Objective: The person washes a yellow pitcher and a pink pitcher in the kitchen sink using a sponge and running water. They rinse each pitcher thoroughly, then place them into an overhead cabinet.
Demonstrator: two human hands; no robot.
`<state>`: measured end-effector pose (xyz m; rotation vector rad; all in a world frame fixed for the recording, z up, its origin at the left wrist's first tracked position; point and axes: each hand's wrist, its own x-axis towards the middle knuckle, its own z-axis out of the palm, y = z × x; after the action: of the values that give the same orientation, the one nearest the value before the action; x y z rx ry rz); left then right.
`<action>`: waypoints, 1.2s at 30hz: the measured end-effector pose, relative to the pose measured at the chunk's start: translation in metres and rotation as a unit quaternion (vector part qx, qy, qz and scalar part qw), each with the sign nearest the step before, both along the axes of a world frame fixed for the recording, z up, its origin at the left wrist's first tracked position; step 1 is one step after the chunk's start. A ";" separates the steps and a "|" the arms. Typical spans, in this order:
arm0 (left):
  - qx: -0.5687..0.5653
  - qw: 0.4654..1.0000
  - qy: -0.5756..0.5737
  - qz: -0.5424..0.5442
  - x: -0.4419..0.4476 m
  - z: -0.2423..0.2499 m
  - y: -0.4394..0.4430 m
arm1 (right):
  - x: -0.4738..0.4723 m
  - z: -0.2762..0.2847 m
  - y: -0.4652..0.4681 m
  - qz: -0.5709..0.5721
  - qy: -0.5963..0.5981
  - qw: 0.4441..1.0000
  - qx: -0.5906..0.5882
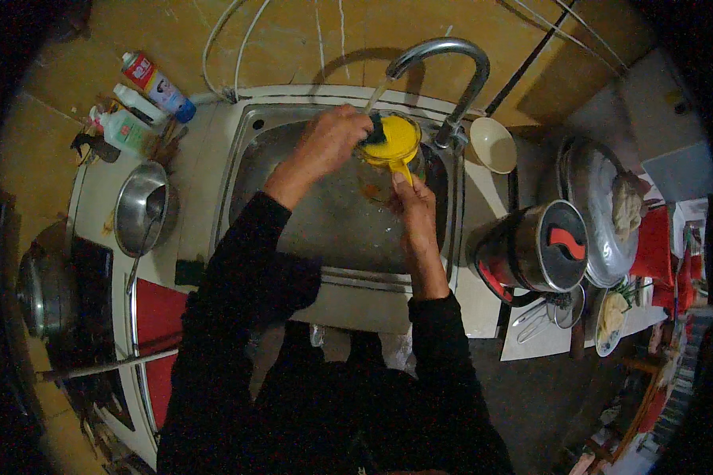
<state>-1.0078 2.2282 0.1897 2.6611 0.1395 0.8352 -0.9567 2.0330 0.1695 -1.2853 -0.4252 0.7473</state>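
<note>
Over a stainless steel sink (pixel 327 219), my right hand (pixel 416 208) grips the handle of a yellow strainer or lid-like utensil (pixel 398 139); its exact kind is unclear. My left hand (pixel 336 139) holds a dark green scouring pad (pixel 375 132) against the left side of the yellow piece. A chrome faucet (pixel 445 50) arches from the sink's right rear corner, and a thin stream of water falls from its spout beside my left fingers. Under the yellow utensil, part of a clear, round item shows in the sink, partly hidden.
Left of the sink stand a steel bowl (pixel 128 208) with a ladle, bottles (pixel 128 130) and a spray can (pixel 157 86). At the right are a cream bowl (pixel 492 145), an electric kettle (pixel 529 246), a large lidded pot (pixel 600 237) and a plate of food (pixel 611 317).
</note>
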 end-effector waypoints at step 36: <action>0.073 0.971 0.213 0.080 0.043 0.019 -0.021 | 0.027 -0.027 -0.007 -0.036 0.017 0.999 -0.010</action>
<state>-0.9646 2.2077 0.2087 2.9648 0.4184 0.3116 -0.9298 2.0262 0.1421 -1.2973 -0.3424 0.7131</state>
